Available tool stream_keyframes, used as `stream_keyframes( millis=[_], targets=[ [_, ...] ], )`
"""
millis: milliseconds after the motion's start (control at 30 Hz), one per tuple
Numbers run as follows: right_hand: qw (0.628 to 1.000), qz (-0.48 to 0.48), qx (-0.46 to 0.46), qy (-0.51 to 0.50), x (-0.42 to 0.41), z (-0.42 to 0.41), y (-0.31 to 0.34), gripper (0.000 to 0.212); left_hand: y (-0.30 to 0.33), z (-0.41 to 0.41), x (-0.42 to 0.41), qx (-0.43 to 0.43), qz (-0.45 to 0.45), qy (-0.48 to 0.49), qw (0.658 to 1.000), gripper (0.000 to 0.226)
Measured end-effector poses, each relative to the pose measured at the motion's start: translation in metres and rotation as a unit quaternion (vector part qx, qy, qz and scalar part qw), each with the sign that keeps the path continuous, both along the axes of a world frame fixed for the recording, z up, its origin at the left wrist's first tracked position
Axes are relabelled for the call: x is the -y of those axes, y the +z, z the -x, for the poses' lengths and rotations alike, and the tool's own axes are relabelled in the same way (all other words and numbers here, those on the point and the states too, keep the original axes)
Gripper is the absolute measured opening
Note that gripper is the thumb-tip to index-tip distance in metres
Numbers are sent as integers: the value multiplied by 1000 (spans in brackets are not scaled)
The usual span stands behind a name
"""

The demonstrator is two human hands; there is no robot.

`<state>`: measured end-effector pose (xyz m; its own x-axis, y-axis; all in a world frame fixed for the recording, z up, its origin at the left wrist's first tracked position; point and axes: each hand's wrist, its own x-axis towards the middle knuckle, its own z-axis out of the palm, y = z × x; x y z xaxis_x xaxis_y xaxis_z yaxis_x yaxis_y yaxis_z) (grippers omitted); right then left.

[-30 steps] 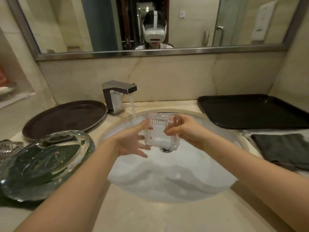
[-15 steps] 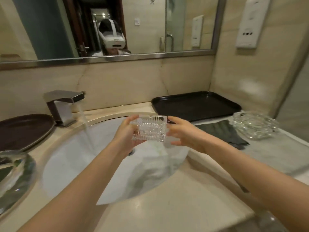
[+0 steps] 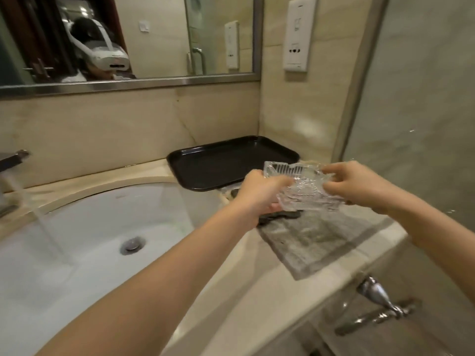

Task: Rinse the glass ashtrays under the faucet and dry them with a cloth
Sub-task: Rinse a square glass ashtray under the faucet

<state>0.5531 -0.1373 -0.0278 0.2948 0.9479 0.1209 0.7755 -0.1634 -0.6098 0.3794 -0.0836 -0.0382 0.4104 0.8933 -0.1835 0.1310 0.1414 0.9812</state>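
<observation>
- Having been carried rightward out of the sink basin since the earlier frames, now hovering above the right end of the countertop (image 3: 257, 286): the square glass ashtray (image 3: 303, 188), clear of the water stream.
- Gripping the ashtray's left edge: the left hand (image 3: 259, 194), fingers curled under the glass and thumb over its rim.
- Pinching the ashtray's right edge: the right hand (image 3: 357, 183), fingers bent round the rim. Holding from both sides probably because wet cut glass is slippery.
- Tilting slightly toward the viewer, interior partly visible; likely shedding leftover water. Drops themselves too blurred to confirm.
- Lying directly beneath the ashtray, near the countertop's front right edge: the grey cloth (image 3: 316, 242), spread flat, with a darker fold at its far end. Placement suggesting a ready drying surface next to the basin.
- Sitting at the countertop's back right corner, beyond the ashtray: the black tray (image 3: 210, 168), nothing visible on it; probably a destination for dried pieces.
- Running at the left edge of view: the faucet (image 3: 10, 160), water falling into the white sink (image 3: 77, 227).
- Judging the rinse of this piece as done and drying as about to start; lowering onto the cloth calling for a gentle descent to avoid chipping glass against stone.
</observation>
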Motion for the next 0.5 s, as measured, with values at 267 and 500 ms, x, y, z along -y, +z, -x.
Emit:
stream_keyframes(
  millis=[267,500],
  targets=[
    [997,29,70,-21,40,-86,-12,21,-18,-67,37,-107,-90,-74,987,79],
    [991,29,125,-28,29,-106,-29,30,-32,-85,39,-118,-71,-78,987,78]
  ],
)
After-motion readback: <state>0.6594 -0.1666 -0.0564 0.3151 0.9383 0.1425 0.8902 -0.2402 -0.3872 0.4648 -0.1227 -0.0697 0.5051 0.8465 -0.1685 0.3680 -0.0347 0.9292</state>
